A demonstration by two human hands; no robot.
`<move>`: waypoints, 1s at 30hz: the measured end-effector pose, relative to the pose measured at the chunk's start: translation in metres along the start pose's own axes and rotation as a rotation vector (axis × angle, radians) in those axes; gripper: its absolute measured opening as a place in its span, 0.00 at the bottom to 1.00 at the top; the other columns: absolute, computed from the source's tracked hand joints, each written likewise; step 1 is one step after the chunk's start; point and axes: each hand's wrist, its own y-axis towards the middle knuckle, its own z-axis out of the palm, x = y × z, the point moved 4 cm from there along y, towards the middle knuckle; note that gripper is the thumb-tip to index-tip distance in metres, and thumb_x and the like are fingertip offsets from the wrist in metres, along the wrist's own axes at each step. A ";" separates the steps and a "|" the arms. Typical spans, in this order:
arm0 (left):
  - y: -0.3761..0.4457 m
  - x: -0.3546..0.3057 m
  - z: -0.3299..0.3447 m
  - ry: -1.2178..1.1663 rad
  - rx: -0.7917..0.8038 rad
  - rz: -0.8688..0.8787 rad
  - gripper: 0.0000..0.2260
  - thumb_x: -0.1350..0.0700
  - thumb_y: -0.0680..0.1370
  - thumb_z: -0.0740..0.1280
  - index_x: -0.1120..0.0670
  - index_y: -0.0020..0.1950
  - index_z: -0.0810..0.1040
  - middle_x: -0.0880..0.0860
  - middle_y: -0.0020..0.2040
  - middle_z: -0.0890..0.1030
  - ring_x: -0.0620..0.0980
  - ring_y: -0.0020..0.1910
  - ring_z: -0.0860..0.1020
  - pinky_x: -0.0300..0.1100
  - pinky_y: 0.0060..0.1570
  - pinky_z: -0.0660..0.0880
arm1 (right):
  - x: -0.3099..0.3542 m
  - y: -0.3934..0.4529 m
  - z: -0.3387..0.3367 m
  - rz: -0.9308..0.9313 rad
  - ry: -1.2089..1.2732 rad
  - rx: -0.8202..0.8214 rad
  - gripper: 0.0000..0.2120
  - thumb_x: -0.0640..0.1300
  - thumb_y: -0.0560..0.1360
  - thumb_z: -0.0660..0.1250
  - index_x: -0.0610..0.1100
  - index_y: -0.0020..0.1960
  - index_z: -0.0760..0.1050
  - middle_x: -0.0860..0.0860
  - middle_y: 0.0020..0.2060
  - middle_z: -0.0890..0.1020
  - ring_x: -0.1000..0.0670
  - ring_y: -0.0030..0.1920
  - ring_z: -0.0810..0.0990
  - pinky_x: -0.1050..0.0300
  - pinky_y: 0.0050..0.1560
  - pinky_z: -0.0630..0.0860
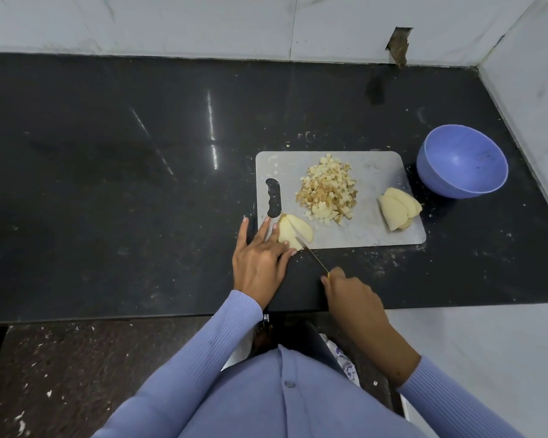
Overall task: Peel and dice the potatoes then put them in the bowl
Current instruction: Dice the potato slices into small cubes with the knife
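Pale potato slices [293,232] under left hand [260,257], knife [310,252] in right hand [351,292].

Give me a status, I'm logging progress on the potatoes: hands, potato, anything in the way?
Left hand steadies potato slices; right hand grips knife, blade in them. Diced pile and more slices on board. Bowl empty, path clear.

**Kitchen corner, dark counter**

Glossy black stone counter [124,153], dusty, streaked with light reflections. White marble-look wall tiles [171,23] behind and at right. Ragged hole [398,45] in back tiles. Speckled brown floor [76,374] below.
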 end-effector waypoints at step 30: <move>-0.005 0.004 0.001 -0.091 -0.067 -0.054 0.10 0.51 0.74 0.69 0.55 0.39 0.84 0.56 0.49 0.84 0.53 0.59 0.79 0.55 0.71 0.58 | 0.021 0.023 -0.009 -0.071 0.032 -0.023 0.16 0.50 0.83 0.47 0.40 0.56 0.67 0.42 0.49 0.79 0.40 0.49 0.78 0.53 0.39 0.65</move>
